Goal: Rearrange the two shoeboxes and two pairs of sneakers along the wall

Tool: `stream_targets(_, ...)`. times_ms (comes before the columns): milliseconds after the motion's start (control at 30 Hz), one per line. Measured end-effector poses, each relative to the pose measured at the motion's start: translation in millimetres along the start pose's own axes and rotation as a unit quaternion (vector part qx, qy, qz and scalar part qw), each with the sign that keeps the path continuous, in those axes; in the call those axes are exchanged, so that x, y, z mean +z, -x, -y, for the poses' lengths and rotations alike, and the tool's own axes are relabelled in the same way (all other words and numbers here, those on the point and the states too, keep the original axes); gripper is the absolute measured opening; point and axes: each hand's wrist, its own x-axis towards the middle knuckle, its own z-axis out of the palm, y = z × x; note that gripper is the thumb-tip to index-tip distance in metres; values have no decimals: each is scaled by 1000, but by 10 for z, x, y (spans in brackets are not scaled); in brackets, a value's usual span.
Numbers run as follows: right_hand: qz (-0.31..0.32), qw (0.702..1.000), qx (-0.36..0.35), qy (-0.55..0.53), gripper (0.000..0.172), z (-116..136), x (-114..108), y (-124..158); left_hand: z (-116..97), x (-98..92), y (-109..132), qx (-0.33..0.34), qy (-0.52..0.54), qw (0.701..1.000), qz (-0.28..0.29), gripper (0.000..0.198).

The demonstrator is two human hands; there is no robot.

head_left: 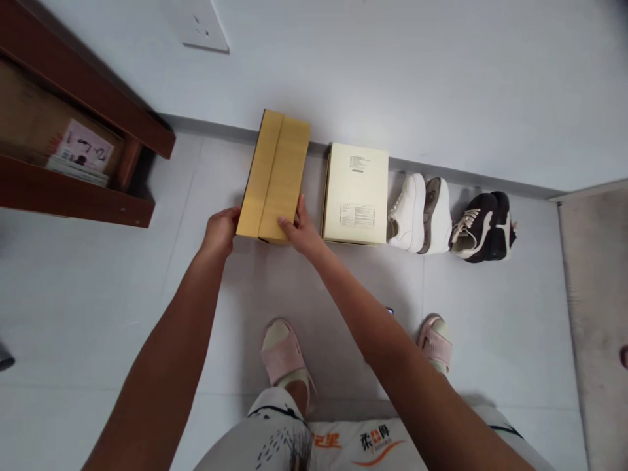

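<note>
A yellow-tan shoebox (pixel 287 163), tilted on its side with its lid edge showing, is between my two hands near the wall. My left hand (pixel 222 230) grips its near left corner, fingertips partly hidden behind the box. On the near right side, my right hand (pixel 300 229) is closed on the box with the thumb on its face. Just right of it lies a cream shoebox (pixel 357 190) with printed labels on top. Beyond that, white sneakers (pixel 409 212) rest on their sides, sole out, followed by dark brown sneakers (pixel 478 226) with pale laces.
A reddish-brown wooden furniture frame (pixel 88 190) with a cardboard box (pixel 29 111) and papers inside stands at left. The wall with a socket (pixel 203 26) runs behind. My feet in pink slippers (pixel 285 360) are on the tiled floor. A door-like panel (pixel 596 294) is at right.
</note>
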Motion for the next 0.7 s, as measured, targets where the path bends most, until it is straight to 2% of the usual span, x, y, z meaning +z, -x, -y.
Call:
stream_targets(67, -7, 1000, -24, 19, 106, -9, -63, 32, 95, 40, -33, -13, -19, 1000, 13, 6)
stream_targets(167, -14, 997, -51, 57, 104, -23, -179, 83, 255, 96, -75, -35, -41, 999, 3, 15)
stream_targets(367, -24, 991, -52, 124, 80, -37, -353, 149, 543, 173, -169, -110, 6, 994, -14, 11)
stream_targets(567, -38, 989, -24, 144, 70, -73, -432, 188, 580, 109, -290, -144, 55, 987, -34, 5)
stream_targets(700, -58, 986, -4, 159, 67, -80, -347, 141, 559, -13, -332, -105, 68, 992, -31, 4)
